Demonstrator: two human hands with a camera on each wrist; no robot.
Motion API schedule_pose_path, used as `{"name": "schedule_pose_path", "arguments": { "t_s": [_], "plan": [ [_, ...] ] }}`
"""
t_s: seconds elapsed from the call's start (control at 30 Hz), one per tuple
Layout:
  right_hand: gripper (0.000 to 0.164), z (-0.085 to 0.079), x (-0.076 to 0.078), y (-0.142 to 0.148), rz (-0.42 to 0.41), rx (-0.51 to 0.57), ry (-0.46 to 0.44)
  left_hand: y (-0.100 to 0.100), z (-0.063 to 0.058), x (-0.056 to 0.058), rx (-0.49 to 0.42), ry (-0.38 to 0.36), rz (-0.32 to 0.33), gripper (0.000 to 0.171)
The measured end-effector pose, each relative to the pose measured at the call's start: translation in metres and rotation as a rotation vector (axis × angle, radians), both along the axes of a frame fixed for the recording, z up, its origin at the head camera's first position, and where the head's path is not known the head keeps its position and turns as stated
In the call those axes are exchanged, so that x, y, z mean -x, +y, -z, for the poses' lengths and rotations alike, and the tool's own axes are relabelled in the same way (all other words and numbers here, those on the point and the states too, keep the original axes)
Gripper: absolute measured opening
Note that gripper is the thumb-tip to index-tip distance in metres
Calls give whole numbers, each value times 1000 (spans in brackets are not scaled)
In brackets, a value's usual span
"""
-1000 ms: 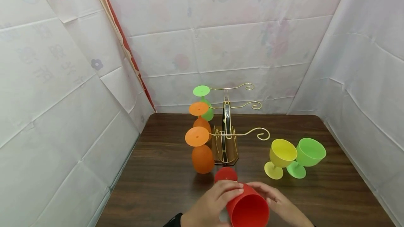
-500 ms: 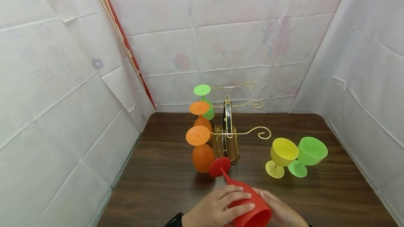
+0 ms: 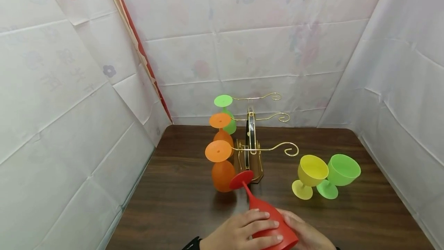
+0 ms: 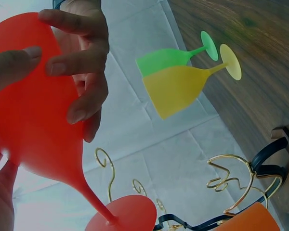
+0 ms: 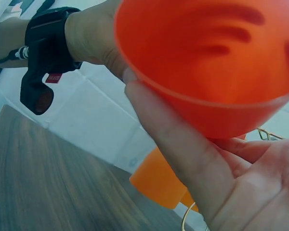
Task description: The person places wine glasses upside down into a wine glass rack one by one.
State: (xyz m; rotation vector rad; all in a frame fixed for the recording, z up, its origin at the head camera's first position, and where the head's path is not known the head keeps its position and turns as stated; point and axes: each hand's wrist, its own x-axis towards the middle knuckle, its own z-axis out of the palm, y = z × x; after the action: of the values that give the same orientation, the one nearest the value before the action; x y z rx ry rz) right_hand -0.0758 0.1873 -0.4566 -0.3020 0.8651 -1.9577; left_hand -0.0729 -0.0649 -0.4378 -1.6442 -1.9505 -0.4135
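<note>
Over near desk (image 3: 166, 203), I'm cupping red goblet (image 3: 262, 205), left grip (image 3: 243, 230), right grip (image 3: 306, 232) half-closed round bowl (image 4: 41, 115); judging it light, smooth, best held there.

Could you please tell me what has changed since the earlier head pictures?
The red goblet has tipped: its foot has swung up and left in the head view, and its mouth, which faced the camera, has turned out of sight there. The left hand and right hand have kept hold. The rack, hung goblets, yellow goblet and standing green goblet stayed put.
</note>
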Motion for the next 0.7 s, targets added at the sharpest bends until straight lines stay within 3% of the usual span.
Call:
{"name": "schedule_pose_path", "arguments": {
  "t_s": [0.17,0.37,0.43,0.53,0.67,0.7],
  "plan": [
    [45,-2,1,-2,9,-14,40,-1,0,-1,-1,3,2,55],
    [48,-3,6,-6,-53,75,149,-6,-2,1,-24,-47,74,58],
    [50,-2,8,-5,-51,86,233,-9,-2,4,-84,-76,104,57],
    [51,-4,11,-1,8,21,343,-12,0,11,-233,-85,141,54],
    [54,-8,10,0,186,-84,589,-11,3,19,-452,-159,135,63],
    [55,-9,10,-1,237,-102,650,-10,4,19,-488,-215,120,65]
  ]
}}
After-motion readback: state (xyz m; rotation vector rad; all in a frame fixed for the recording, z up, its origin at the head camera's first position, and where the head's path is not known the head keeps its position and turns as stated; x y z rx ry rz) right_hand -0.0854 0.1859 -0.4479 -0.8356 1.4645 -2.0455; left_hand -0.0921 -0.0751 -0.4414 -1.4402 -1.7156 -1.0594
